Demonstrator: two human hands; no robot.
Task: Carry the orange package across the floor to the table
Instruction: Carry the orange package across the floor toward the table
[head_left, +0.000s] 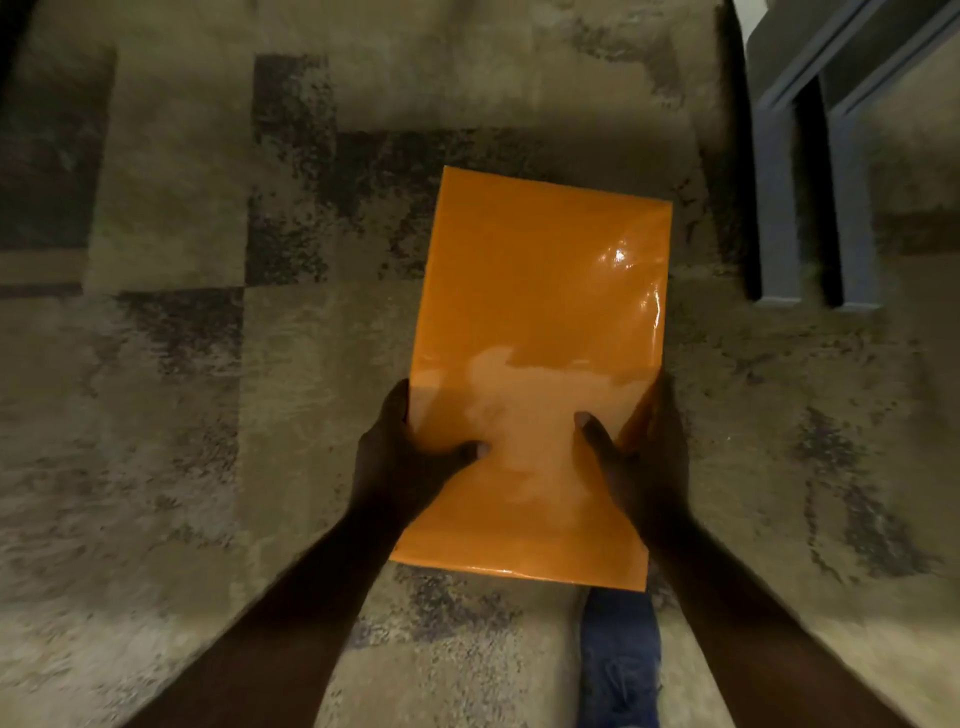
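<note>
Glossy flat orange package (535, 332), long edge pointing forward; level above patterned carpet (208, 364)

A beige rug (171, 415) with dark, mottled square patches covers nearly all the floor. At the upper right corner stand grey furniture legs (810, 208) (two uprights, blurred), resting on the rug's far right part. The light is dim and warm, throwing soft shadows.

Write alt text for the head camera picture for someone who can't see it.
Two hands, left hand and right hand, hold a glossy orange package flat by its sides above a patchy beige and dark carpet. A dark furniture frame stands at upper right.
</note>
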